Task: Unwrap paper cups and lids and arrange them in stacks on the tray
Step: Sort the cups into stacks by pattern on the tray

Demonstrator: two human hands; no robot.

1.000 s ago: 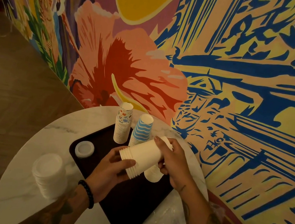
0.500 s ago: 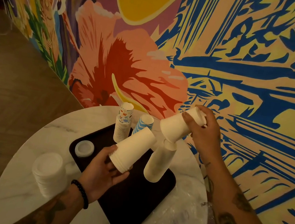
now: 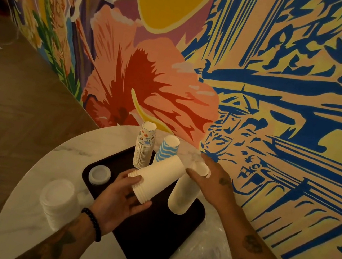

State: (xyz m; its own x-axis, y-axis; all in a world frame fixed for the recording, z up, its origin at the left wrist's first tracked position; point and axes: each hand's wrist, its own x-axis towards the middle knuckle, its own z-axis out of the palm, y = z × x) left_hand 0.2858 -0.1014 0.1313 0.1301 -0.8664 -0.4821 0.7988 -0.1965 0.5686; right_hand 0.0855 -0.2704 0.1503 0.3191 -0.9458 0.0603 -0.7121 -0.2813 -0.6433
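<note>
Holding a tilted short white cup stack (image 3: 156, 178) at frame centre, the left hand (image 3: 121, 197) curls round its rims. The right hand (image 3: 213, 183) grips the top of the taller white stack (image 3: 183, 194), which stands on the tray (image 3: 149, 247). A patterned cup stack (image 3: 144, 147) and a blue-striped cup stack (image 3: 168, 149) are already placed. The lid pile (image 3: 56, 201) at lower left sits off the tray, so I judge the task roughly half done.

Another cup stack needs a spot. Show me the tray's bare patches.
The tray is bare at its near end, nearer than the left hand and the upright white stack, and in a strip between the single lid and the patterned stack. Crowded: far right corner, with blue stack and right hand.
</note>
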